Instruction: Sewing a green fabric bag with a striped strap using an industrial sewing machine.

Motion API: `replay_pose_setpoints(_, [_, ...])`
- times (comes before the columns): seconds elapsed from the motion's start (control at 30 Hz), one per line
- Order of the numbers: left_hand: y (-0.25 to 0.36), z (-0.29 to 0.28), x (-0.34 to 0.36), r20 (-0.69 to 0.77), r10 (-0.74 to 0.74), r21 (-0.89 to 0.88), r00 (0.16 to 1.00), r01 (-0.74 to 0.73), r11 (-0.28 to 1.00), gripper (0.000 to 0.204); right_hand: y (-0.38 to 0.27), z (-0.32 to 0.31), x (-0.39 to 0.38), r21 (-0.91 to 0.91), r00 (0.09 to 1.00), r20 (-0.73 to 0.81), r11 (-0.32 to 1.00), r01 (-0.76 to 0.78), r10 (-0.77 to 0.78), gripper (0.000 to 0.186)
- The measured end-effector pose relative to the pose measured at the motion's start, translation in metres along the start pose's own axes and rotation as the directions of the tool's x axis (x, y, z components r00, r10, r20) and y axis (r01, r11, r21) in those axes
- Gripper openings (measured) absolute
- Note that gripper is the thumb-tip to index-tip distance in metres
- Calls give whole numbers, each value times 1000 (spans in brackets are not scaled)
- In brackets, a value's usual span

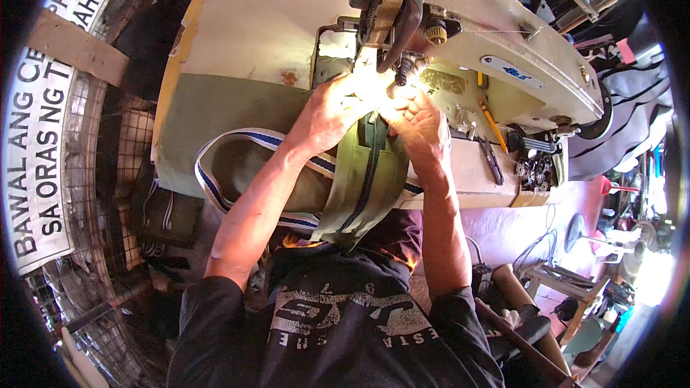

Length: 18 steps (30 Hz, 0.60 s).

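Note:
Both my hands are at the head of a cream sewing machine (503,25), close below its needle area, where a lamp's glare washes out detail. My left hand (327,115) pinches the left side of a green fabric piece (388,172) with a dark zipper (372,165) down its middle. On the opposite side, my right hand (418,126) has its fingers curled onto the same fabric. The piece hangs over the table's near edge toward my lap. A white strap with a blue stripe (208,165) loops out to the left, passing under my left forearm.
Green cloth (230,108) covers part of the sewing table (244,21). Right of my hands lie a yellow pencil-like tool (493,126), dark thread snips (491,164) and a box of small metal parts (535,172). A wire mesh wall (97,151) with signs stands left.

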<state>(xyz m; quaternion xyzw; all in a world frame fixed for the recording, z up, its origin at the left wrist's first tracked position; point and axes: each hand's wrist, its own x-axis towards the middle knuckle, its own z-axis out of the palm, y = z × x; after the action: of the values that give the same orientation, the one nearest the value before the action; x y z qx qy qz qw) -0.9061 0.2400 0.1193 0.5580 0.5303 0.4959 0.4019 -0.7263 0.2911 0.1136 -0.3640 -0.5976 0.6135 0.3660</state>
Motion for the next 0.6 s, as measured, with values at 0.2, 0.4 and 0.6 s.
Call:
replay_pose_setpoints(0.2, [0,0,2,12,-58,-17,998,58,998,41,7,-3,1,-32,1000,18,999,-17,18,25])
replay_pose_setpoints(0.4, [3,1,2,15,15,68,1000,-16,998,39,14,-7,-1,5,999,48,1000,-6,6,22])
replay_pose_setpoints(0.6, [7,5,3,-7,68,65,998,-67,996,28,12,-4,-4,-29,1000,18,999,24,-23,24])
